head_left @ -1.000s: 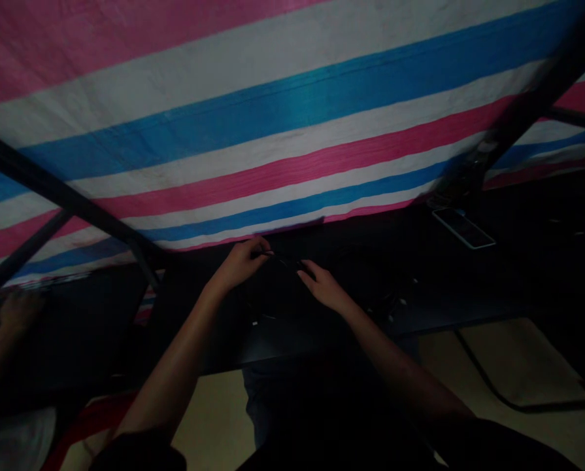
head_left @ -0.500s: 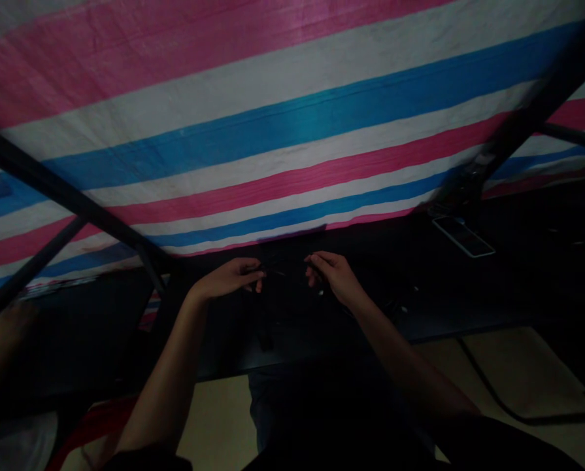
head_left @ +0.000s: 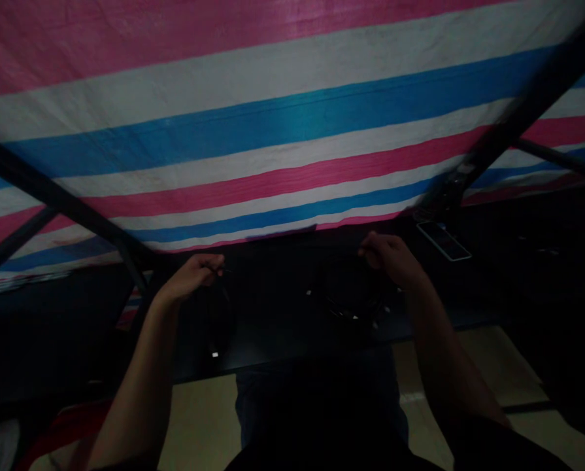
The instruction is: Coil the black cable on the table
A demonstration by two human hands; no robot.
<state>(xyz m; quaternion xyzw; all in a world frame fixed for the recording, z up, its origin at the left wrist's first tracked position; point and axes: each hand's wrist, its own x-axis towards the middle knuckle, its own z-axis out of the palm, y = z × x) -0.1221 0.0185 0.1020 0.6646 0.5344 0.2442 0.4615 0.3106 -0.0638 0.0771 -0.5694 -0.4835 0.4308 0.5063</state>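
My left hand (head_left: 191, 276) is closed in a pinch over the left part of the dark table. A thin dark cable (head_left: 225, 291) runs down from its fingertips, and a small white connector (head_left: 215, 354) lies below. To the right, over the back of the table, my right hand (head_left: 394, 259) has its fingers curled together; the dimness hides what is in them. Just left of and below that hand lies a loose coil of dark cable (head_left: 338, 313) with small white tips.
A phone (head_left: 443, 241) lies at the back right beside a clear plastic item (head_left: 449, 190). Striped sheeting (head_left: 272, 157) hangs behind the black table (head_left: 272, 340). Slanted dark frame bars (head_left: 91, 219) stand at both sides.
My hands have moved apart, the left to the left and the right to the right. The cable coil and the white connector now show. The other person's arm at far left has gone from view.
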